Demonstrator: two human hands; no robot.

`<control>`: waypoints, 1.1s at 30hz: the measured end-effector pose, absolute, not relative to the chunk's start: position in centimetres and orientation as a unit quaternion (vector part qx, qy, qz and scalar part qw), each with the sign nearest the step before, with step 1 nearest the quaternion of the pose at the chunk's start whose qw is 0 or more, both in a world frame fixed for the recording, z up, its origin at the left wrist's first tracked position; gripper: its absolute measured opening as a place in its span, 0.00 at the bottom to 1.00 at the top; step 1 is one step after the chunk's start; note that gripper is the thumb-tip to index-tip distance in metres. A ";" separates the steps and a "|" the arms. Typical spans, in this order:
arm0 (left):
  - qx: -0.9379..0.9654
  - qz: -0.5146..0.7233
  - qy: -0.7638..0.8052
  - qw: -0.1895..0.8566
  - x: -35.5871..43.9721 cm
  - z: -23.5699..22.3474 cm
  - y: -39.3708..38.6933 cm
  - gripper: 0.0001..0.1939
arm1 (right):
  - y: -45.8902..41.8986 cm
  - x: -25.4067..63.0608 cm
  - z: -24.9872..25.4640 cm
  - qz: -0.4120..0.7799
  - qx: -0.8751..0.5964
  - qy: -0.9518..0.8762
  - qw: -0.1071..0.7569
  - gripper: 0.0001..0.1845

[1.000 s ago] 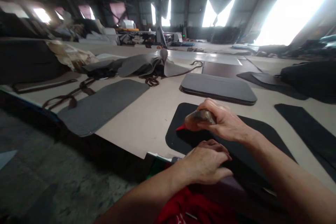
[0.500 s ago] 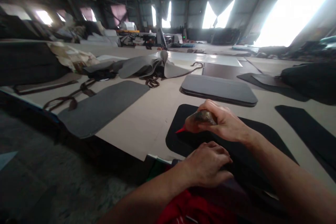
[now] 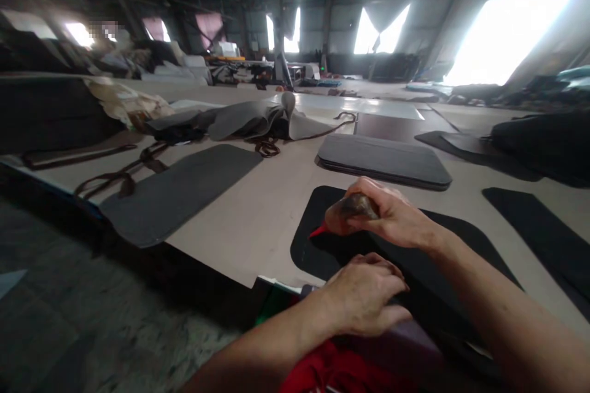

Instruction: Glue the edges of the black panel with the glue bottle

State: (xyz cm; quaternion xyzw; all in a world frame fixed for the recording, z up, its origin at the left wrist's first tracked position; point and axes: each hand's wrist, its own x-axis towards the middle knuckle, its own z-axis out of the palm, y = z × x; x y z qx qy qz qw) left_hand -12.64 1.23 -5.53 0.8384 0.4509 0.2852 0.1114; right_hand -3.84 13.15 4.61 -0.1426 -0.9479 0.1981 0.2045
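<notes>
My right hand [image 3: 387,212] is closed around a stained brown squeeze bottle [image 3: 353,207] with a pointed red nozzle [image 3: 318,231]. The bottle is tipped so the nozzle points down and left at a black rounded panel [image 3: 456,233]. The nozzle is at or just above the panel's left part; contact is hard to tell. Faint pale marks lie on the panel near the tip. My left hand [image 3: 369,295] rests by the panel's near edge, thumb apart from the bent fingers. Nothing shows in it, though its underside is hidden.
Behind the panel lies a stack of grey rounded panels [image 3: 382,159]. A large grey panel [image 3: 193,190] with brown straps [image 3: 115,181] lies left, near the table edge. Folded grey sheets [image 3: 249,116] sit farther back. A dark strip [image 3: 534,221] lies at right.
Both hands keep nearly the same places. The view has shifted slightly, and faint pale marks show more clearly on the black panel left of the nozzle.
</notes>
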 end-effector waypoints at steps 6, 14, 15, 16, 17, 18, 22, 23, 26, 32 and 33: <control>0.839 0.284 0.450 0.110 -12.6 -5.7 1.3 0.16 | 13.1 -3.7 4.6 0.195 -0.141 -0.951 0.195 0.14; 0.846 0.276 0.446 0.098 -12.6 -5.7 1.4 0.17 | 14.1 -4.5 4.5 0.156 -0.170 -0.947 0.222 0.13; 0.845 0.274 0.448 0.099 -12.6 -5.6 1.3 0.17 | 14.4 -4.7 4.4 0.153 -0.176 -0.946 0.226 0.13; 0.845 0.274 0.449 0.099 -12.6 -5.6 1.3 0.17 | 14.6 -4.8 4.4 0.153 -0.182 -0.944 0.230 0.13; 0.844 0.276 0.449 0.100 -12.6 -5.6 1.3 0.17 | 14.9 -4.9 4.3 0.154 -0.186 -0.942 0.234 0.13; 0.843 0.279 0.448 0.100 -12.6 -5.6 1.2 0.17 | 15.3 -4.9 4.2 0.153 -0.192 -0.940 0.239 0.13; 0.841 0.286 0.447 0.103 -12.7 -5.6 1.2 0.18 | 16.6 -5.2 3.7 0.131 -0.214 -0.936 0.246 0.16; 0.841 0.286 0.447 0.102 -12.7 -5.6 1.2 0.18 | 16.9 -5.3 3.6 0.121 -0.220 -0.936 0.248 0.16; 0.843 0.283 0.446 0.100 -12.8 -5.5 1.1 0.17 | 17.6 -5.7 3.5 0.092 -0.230 -0.934 0.256 0.16; 0.842 0.280 0.450 0.101 -12.7 -5.5 1.1 0.17 | 18.6 -6.4 3.4 0.043 -0.271 -0.927 0.257 0.14; 0.842 0.280 0.450 0.102 -12.6 -5.5 1.0 0.17 | 18.8 -6.5 3.4 0.034 -0.278 -0.925 0.257 0.14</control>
